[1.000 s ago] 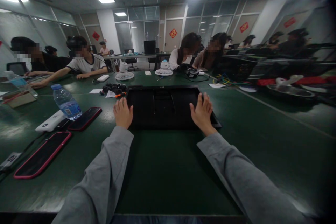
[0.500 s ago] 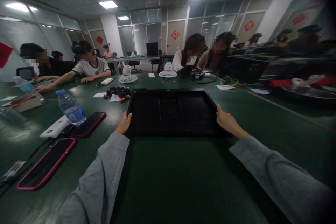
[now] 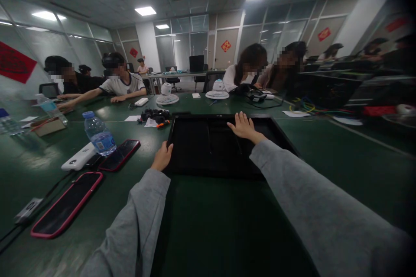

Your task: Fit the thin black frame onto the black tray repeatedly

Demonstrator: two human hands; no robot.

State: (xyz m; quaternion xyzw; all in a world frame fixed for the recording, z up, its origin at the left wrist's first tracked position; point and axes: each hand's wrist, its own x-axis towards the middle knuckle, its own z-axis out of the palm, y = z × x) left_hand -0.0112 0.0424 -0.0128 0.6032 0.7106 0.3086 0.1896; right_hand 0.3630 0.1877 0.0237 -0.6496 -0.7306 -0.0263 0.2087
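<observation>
A wide black tray (image 3: 191, 147) with raised edges and thin dividers lies on the green table in front of me. My left hand (image 3: 162, 156) is closed on its left edge, thumb on top. Over the far middle part of the tray, my right hand (image 3: 244, 127) is open, palm down with the fingers stretched away from me. Whether its fingertips touch the tray's far edge I cannot tell. The right forearm hides part of the tray's near right side.
To the left are a water bottle (image 3: 99, 135), a white power bank (image 3: 79, 157) and two red-edged phones, one a near phone (image 3: 68, 205). Beyond the tray sit dark gear (image 3: 155, 116), white fans (image 3: 217, 94) and cables (image 3: 303, 106). Several people sit around the table.
My right hand has let go of the tray's right edge and moved left over its far middle. The left hand stays on the left edge. The view has turned slightly left.
</observation>
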